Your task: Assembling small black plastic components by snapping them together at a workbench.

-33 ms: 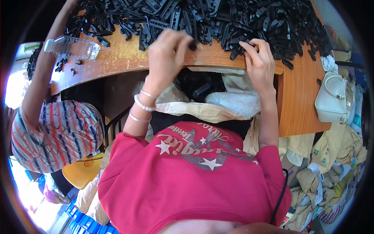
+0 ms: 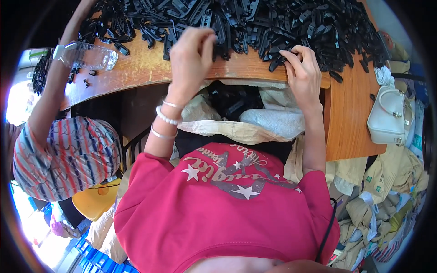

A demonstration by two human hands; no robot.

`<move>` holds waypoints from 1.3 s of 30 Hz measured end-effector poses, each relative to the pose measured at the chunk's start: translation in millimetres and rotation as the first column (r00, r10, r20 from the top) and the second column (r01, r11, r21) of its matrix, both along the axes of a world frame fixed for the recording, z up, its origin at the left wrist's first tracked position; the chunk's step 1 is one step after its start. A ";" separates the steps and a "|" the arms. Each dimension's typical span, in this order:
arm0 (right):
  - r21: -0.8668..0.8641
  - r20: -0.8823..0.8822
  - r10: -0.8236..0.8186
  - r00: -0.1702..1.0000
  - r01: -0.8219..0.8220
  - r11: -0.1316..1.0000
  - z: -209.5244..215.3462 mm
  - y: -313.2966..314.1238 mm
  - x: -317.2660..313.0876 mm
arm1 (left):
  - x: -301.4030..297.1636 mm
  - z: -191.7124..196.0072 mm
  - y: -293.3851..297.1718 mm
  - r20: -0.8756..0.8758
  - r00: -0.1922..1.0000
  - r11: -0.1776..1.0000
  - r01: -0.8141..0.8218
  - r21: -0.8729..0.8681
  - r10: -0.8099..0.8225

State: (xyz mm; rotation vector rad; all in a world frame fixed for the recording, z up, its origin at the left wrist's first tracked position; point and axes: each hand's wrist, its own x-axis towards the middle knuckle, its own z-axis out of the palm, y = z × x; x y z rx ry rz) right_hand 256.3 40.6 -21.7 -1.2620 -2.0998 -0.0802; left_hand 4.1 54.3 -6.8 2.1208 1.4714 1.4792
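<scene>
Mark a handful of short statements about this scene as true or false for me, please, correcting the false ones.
1. The right hand touches a black part. True.
2. The left arm has nothing around it. False: it wears bracelets.
3. The handbag is white. True.
4. The starred shirt is green. False: it is deep pink.
5. The bottle is on the person's right. False: it is on the left.
6. A black pile covers part of the table. True.

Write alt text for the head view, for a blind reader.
A person in a red shirt works at a wooden table heaped with small black parts: the right hand touches one part, while the left hand, blurred, is at the pile's near edge. A clear bottle lies at left by another person's arm; a white handbag is at right.
</scene>
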 end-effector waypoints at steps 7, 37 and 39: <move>0.183 -0.038 0.090 0.995 -0.081 0.980 -8.8 11.2 0.8 | -18.1 -4.6 34.5 -0.279 0.934 0.950 -0.271 -0.153 0.222; -0.227 -0.879 -0.017 0.477 -0.386 0.894 15.4 -53.1 -30.2 | 30.4 26.2 -37.2 0.592 0.738 0.468 0.669 -0.578 -0.324; -0.219 -0.887 -0.039 0.460 -0.344 0.913 12.8 -56.5 -35.3 | 34.4 26.6 -40.8 0.624 0.723 0.547 0.664 -0.509 -0.297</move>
